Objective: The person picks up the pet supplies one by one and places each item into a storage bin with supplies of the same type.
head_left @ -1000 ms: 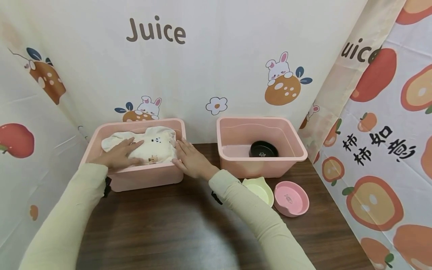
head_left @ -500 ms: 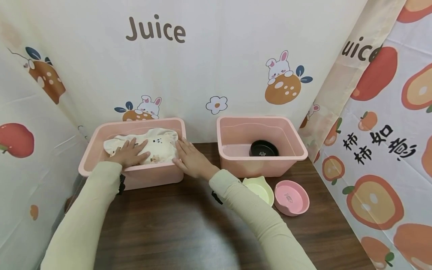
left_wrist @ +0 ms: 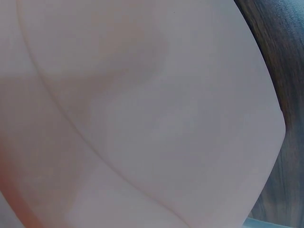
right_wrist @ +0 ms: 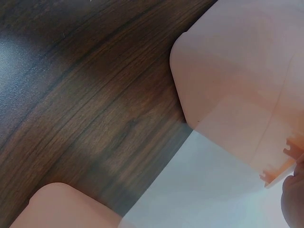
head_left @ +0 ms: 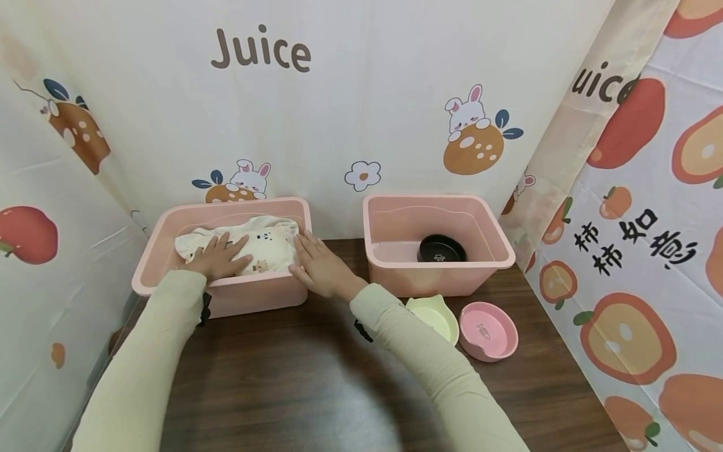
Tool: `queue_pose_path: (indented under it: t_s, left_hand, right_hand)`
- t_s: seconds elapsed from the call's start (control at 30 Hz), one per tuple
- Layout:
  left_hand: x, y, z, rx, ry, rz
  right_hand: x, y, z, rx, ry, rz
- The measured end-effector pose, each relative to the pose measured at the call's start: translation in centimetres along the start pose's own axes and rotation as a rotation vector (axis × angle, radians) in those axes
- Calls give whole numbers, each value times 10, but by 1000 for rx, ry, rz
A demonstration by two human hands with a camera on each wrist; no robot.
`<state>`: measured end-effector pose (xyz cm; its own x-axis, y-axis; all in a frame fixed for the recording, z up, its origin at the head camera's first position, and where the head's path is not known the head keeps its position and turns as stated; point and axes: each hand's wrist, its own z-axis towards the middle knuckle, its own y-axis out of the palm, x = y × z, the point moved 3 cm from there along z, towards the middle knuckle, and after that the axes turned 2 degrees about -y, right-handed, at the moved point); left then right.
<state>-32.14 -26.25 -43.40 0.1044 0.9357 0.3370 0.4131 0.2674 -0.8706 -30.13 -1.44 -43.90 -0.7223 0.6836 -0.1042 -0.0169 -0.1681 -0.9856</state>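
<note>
A white fabric item (head_left: 270, 242) with small printed figures lies folded inside the left pink bin (head_left: 243, 295); its exact kind does not show. My left hand (head_left: 219, 258) rests flat on its front left part, fingers spread, wrist over the bin's front rim. At the bin's right end, my right hand (head_left: 323, 265) lies with straight fingers over the rim, fingertips right by the fabric's edge. The bin's outer wall (left_wrist: 180, 118) fills most of the left wrist view. In the right wrist view, part of the right hand (right_wrist: 293, 199) shows at the edge, beside the bin's underside lip.
To the right stands a second pink bin (head_left: 418, 279) with a black bowl (head_left: 442, 250) inside. In front of it, a pale green bowl (head_left: 433, 317), partly behind the right sleeve, and a pink bowl (head_left: 488, 331) sit on the dark wooden table (head_left: 282, 389). Printed curtains surround the table.
Over the first half second my left hand moved right and the fabric settled lower and slightly right. Since then it has barely shifted. The right hand stays in place.
</note>
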Motion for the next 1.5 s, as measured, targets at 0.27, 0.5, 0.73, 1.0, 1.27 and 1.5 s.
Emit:
queue_pose_path:
  t_s: [0.27, 0.5, 0.73, 1.0, 1.27, 1.5]
  left_hand:
    - [1, -3, -3, 12, 1, 0]
    - [0, -5, -3, 27, -1, 7]
    - [3, -13, -8, 25, 17, 10]
    - [5, -15, -7, 52, 29, 41]
    - [19, -22, -12, 82, 80, 57]
    - [46, -23, -8, 110, 206, 78]
  right_hand:
    - [0, -2, 0, -9, -1, -11]
    - [0, -1, 1, 8, 1, -5]
    - [0, 0, 1, 19, 0, 1]
    - [3, -8, 1, -30, 5, 97]
    - [11, -31, -9, -81, 37, 113]
    - [30, -56, -37, 15, 29, 173]
